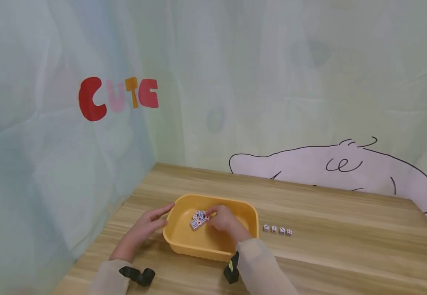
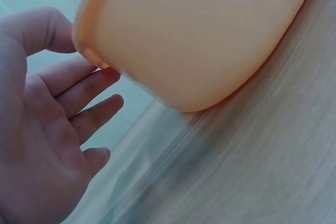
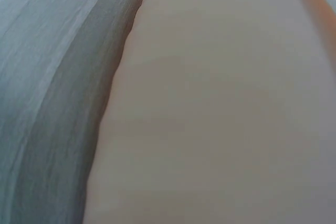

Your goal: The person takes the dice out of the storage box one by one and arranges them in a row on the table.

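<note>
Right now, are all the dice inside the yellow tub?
No, four dice sit in a row on the wooden table, outside the yellow tub.

- A small screened corner, like a booth or backdrop; whether it stands in a home, a studio or elsewhere cannot be told.
- Pale blue-green sheeting (image 1: 206, 69), creased and rippled, hangs on the left and at the back, its two sides meeting in a corner.
- Red, pink and orange letters (image 1: 116, 107) reading "CUTE" on the left side and a lilac cartoon (image 1: 309, 170) at the back look playful.
- A wood-grain worktop (image 1: 346, 241) reaches to the sheeting.
</note>
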### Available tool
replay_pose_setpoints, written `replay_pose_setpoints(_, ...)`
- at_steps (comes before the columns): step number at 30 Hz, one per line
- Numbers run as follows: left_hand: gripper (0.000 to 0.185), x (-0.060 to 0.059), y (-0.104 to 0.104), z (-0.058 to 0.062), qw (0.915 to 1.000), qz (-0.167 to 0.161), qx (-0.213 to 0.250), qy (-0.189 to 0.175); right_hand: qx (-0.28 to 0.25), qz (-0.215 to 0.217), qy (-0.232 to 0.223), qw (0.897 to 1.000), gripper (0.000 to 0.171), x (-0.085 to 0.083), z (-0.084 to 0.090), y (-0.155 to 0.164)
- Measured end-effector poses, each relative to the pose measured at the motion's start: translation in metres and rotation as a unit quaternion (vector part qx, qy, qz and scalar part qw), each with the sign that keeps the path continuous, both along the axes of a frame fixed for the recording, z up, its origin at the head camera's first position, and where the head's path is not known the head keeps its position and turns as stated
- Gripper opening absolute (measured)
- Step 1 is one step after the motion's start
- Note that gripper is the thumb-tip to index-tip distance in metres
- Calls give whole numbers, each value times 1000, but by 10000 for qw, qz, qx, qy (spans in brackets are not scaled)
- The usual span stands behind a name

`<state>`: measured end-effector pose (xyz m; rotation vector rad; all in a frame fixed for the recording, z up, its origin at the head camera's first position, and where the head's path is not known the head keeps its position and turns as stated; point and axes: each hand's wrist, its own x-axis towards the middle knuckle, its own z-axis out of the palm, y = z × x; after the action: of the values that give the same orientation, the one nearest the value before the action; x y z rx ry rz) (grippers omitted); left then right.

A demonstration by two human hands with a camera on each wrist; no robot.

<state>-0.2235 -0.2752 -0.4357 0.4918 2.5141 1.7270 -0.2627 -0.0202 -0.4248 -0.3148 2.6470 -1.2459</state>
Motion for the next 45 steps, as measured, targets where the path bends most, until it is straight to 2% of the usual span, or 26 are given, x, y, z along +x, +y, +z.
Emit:
replay_pose_setpoints(5,56,0,0,1,10000,41,32,-56,-115,-105,75,9999,14,2,0,1)
replay_pose_setpoints(10,56,0,0,3,10000,38,27,-46,-20,-191,112,9998,10,1,1,2)
replay_pose_setpoints(22,56,-1,1,1,10000,29,50,-7,148,-77,-115,9998,10,2,5,2)
replay_pose_setpoints(30,56,0,4,1,9999,22,84,-70,-44,-146,-32,9999,14,3,11,2)
replay_pose_setpoints(36,57,2,4,2,9999,62,58,-112,-195,119,182,9996,16,5,16,9)
replay_pose_setpoints(41,57,3,3,2,9999,20,73,-98,-244,529,670,9960,16,8,21,22)
replay_pose_setpoints(45,56,3,2,2,9999,27,50,-83,-150,698,827,9940,14,12,27,32)
